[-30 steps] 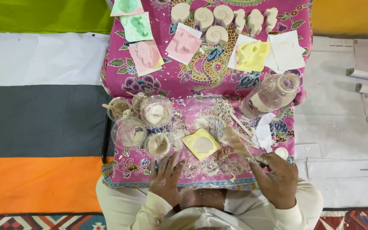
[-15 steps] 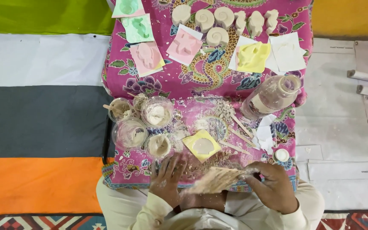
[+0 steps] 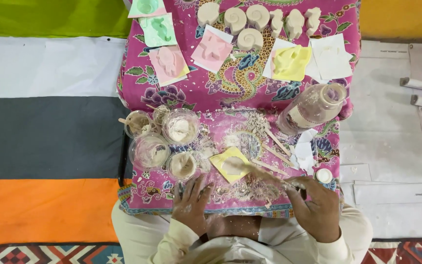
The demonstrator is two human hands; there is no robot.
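Observation:
My right hand (image 3: pixel 316 208) grips one end of a thin pale stick (image 3: pixel 264 172), blurred by motion. Its far end reaches over a yellow mould (image 3: pixel 222 157) filled with white plaster. My left hand (image 3: pixel 191 203) lies flat on the powder-dusted pink patterned cloth (image 3: pixel 230 88), fingers spread, holding nothing. It rests just below a clear plastic cup (image 3: pixel 181 165) with plaster residue.
More plaster-smeared cups (image 3: pixel 180 128) cluster at the left. A clear bottle (image 3: pixel 313 105) lies tilted at the right, with loose wooden sticks (image 3: pixel 277 143), torn paper (image 3: pixel 303 151) and a small white cap (image 3: pixel 324 175) nearby. Coloured moulds (image 3: pixel 169 61) and shell-shaped casts (image 3: pixel 250 39) line the far end.
The stick in my right hand has swung from pointing up the cloth, down past my hands, and now lies across toward the yellow mould. My left hand has barely shifted.

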